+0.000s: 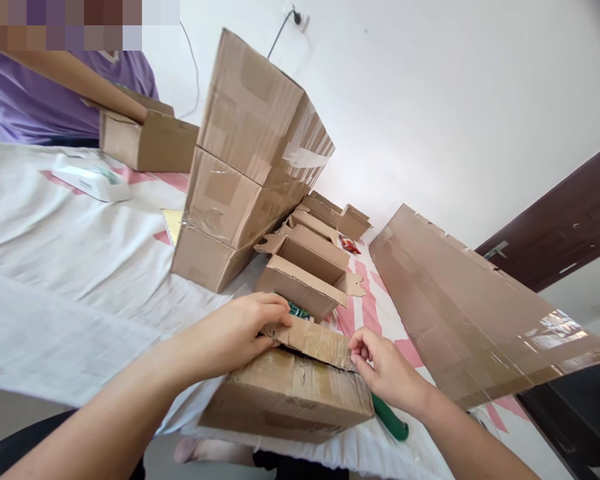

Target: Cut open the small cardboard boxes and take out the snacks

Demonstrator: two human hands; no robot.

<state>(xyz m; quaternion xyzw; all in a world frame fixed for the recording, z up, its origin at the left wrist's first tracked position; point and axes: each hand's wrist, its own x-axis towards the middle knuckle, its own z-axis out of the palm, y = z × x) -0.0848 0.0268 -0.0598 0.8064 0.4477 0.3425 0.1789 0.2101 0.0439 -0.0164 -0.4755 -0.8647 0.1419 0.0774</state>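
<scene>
A brown cardboard box with tape on it sits at the near table edge, its narrow top flap partly raised with a dark gap beneath. My left hand holds the flap's left end, fingers on top and thumb at the gap. At the other end, my right hand pinches the flap's corner between thumb and curled fingers. Beside the box, under my right hand, lies a green curved handle; what it belongs to is hidden. A green printed packet shows just behind the flap.
Three closed boxes are stacked left of centre. Open boxes line up behind mine, near a red packet. A large cardboard sheet stands at right. Across the cloth-covered table, a person in purple reaches into another box.
</scene>
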